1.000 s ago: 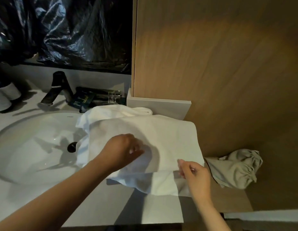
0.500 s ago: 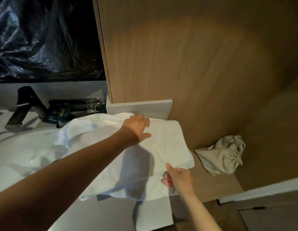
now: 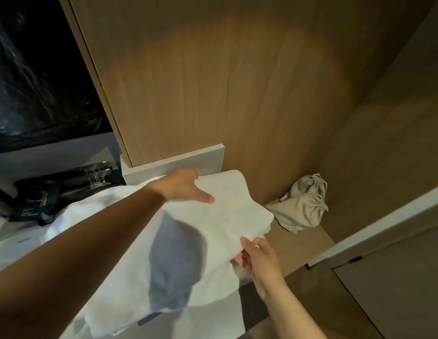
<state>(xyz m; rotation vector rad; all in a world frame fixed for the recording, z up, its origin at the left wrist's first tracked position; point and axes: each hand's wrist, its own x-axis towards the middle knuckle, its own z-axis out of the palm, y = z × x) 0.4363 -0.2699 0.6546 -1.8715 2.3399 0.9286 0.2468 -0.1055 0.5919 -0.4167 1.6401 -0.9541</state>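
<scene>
1. Reaching farther back, our left hand (image 3: 181,184) has moved from the middle of the white towel (image 3: 227,216) to its far edge by the grey ledge (image 3: 174,165). The thumb lies on top and the fingers are tucked under.
2. Our right hand (image 3: 257,258) still pinches the near right edge.
3. The white towel lies on the counter (image 3: 208,321) with its right side lifted, so we judge a fold is starting.

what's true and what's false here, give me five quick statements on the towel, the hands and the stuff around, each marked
1. The left hand grips the white towel at its far edge. True.
2. The right hand is off the towel. False: it pinches the near right edge.
3. The beige drawstring bag lies on the towel. False: it lies apart, to its right.
4. Some dark packets lie left of the towel. True.
5. A wood panel stands behind the towel. True.
</scene>
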